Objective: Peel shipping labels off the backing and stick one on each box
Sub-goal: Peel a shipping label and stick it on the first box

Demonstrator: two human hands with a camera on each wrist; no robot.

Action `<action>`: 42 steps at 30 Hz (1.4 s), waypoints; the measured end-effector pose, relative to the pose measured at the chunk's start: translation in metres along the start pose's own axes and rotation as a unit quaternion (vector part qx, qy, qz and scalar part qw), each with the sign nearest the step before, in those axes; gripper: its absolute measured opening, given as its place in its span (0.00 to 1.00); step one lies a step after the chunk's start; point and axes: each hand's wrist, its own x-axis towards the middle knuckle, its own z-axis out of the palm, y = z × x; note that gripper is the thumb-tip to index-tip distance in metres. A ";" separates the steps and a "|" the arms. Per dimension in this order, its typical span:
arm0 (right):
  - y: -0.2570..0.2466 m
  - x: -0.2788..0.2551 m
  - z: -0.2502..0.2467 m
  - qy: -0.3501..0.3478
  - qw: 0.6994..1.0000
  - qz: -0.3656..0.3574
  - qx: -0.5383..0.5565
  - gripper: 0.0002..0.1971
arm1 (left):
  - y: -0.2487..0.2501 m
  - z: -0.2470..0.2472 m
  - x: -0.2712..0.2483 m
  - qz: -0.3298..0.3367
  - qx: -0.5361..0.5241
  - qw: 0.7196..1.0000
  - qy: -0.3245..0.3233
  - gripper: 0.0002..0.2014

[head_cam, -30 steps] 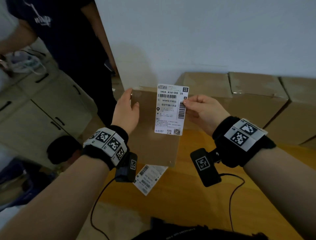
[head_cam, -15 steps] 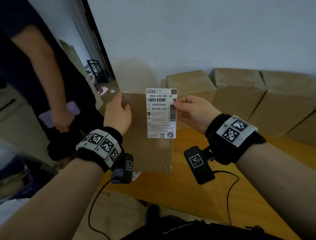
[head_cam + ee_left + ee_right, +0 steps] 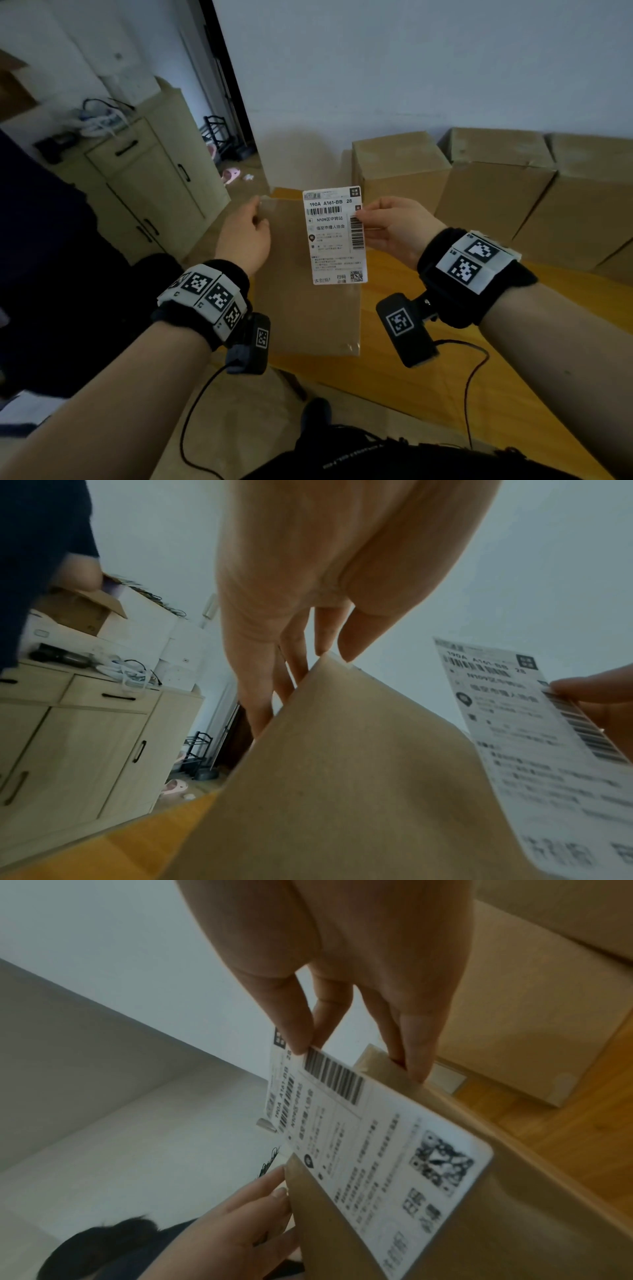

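A white shipping label (image 3: 335,235) is pinched at its right edge, beside the barcode, between the thumb and fingers of the right hand (image 3: 394,228), and is held upright in front of a flat brown box (image 3: 308,274) that is gripped at its upper left corner by the left hand (image 3: 245,236). The two hands are thus kept apart, one at each side of the box, each closed on its own thing. The label's long axis is seen to run up and down, in line with the long axis of the box face behind it, and its lower half is overlapped with that face – whether the sticky back is already touching the cardboard cannot be told from these views, though in the right wrist view the lower part appears to lie close against it. The coming move is judged to be a press of the label forward onto the face, for which the right hand is the nearer. More boxes (image 3: 496,185) are stacked against the wall to the right, on a wooden table (image 3: 445,394). A cupboard (image 3: 147,192) is seen at the left.
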 end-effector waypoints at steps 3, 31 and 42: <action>0.003 -0.007 -0.009 0.030 0.999 0.000 -0.025 0.05 | 0.005 0.010 -0.008 0.002 -0.065 0.997 -0.049 0.19; -0.007 0.001 -0.071 0.230 0.971 -0.016 0.065 0.05 | 0.074 0.068 0.035 0.065 -0.130 0.961 -0.236 0.20; 0.015 -0.019 -0.116 0.279 0.941 0.119 0.150 0.16 | 0.082 0.119 0.034 0.032 -0.093 0.926 -0.365 0.22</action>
